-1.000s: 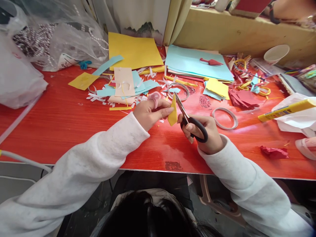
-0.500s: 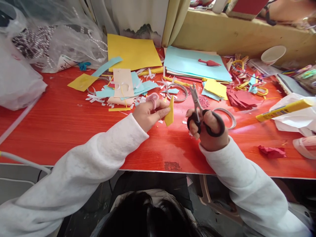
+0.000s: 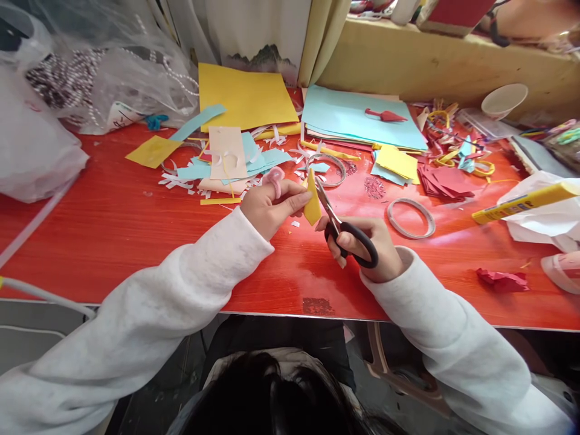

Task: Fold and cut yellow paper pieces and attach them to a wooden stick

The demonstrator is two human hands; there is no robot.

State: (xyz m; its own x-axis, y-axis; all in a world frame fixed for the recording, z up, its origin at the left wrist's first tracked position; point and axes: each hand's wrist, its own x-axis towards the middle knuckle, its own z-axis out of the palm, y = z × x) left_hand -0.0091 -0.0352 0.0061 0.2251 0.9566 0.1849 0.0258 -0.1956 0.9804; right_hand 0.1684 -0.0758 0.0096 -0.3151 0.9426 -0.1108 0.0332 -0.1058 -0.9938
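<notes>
- The left hand [image 3: 267,208] pinches the folded paper [image 3: 312,208], yellow, between thumb and fingers, above the table [image 3: 203,235]; a pink ring [image 3: 274,183] sits on one of its fingers.
- The right hand [image 3: 380,238] grips the scissors [image 3: 333,217] by their black handles, blades pointing up and leftward.
- The blades lie at the paper's right edge; whether they touch it, I cannot tell.
- Just beyond the paper lies one tape roll [image 3: 341,177]; another tape roll [image 3: 411,234] lies right of the right hand.
- A yellow sheet [image 3: 247,96] and blue sheets [image 3: 344,115] lie farther back.
</notes>
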